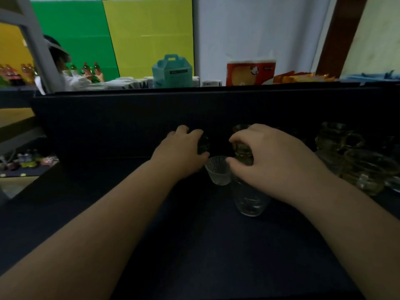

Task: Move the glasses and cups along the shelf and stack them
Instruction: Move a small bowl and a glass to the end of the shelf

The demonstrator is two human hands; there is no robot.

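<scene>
On the dark shelf (194, 245) my left hand (180, 150) grips a dark glass (204, 145) near the back wall. My right hand (275, 161) grips an amber glass (243, 151) from above, thumb and fingers curled round it. A small clear ribbed cup (217, 169) stands between the two hands. Below my right hand stands a taller clear glass (250, 200), partly hidden by the palm. Whether the amber glass sits inside the clear one, I cannot tell.
Several amber glass mugs and cups (355, 161) crowd the right end of the shelf. A dark back wall (129, 122) closes off the rear. Beyond it are a teal box (172, 71), an orange pack (250, 72) and a person (65, 68) at the left.
</scene>
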